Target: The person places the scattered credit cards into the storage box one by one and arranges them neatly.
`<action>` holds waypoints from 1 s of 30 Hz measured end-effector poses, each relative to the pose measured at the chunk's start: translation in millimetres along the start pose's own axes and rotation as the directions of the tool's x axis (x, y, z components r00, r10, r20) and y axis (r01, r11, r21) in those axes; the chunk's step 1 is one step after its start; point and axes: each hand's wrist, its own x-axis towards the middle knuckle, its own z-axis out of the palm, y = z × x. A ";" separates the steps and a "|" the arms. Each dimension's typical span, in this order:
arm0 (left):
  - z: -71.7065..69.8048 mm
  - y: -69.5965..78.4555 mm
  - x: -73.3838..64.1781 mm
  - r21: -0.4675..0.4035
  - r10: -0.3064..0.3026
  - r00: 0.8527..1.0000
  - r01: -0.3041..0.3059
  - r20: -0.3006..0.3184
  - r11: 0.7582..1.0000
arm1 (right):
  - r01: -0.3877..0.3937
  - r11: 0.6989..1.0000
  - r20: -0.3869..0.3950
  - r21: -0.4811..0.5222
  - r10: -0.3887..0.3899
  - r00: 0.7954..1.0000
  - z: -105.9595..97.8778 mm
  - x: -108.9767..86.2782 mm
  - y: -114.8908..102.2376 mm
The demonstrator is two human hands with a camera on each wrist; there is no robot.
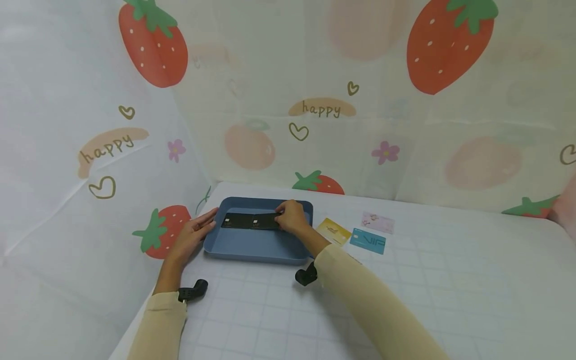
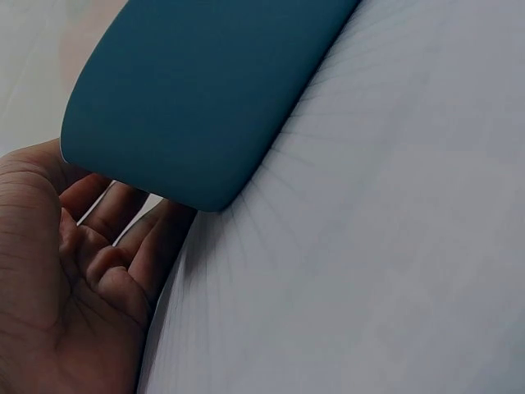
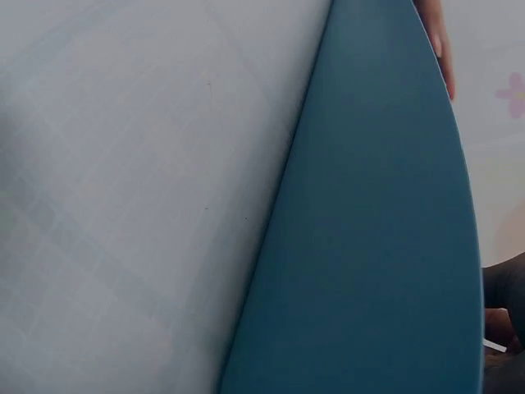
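Observation:
A blue tray (image 1: 256, 255) lies on the table. Inside it, two black chip cards lie side by side in a row: a left black card (image 1: 237, 221) and a right black card (image 1: 265, 221). My right hand (image 1: 293, 218) reaches over the tray's near right side and pinches the right end of the right card, hiding that end. Against the tray's left side rests my left hand (image 1: 191, 241), fingers extended along the wall. In the left wrist view, this hand (image 2: 90, 271) shows its palm beside the tray's corner (image 2: 189, 107). The right wrist view shows mostly the tray's outer wall (image 3: 369, 205).
Right of the tray lie a gold card (image 1: 334, 231), a teal VIP card (image 1: 368, 241) and a pale pink card (image 1: 377, 222). A white grid-patterned cloth (image 1: 441, 280) covers the table. A strawberry-print curtain (image 1: 270, 90) stands behind and at the left.

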 end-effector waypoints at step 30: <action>0.6 3.6 -1.5 -0.005 0.056 0.998 -0.056 0.026 0.998 | 0.018 0.986 -0.055 -0.164 -0.028 0.998 -1.4 -7.6 -2.7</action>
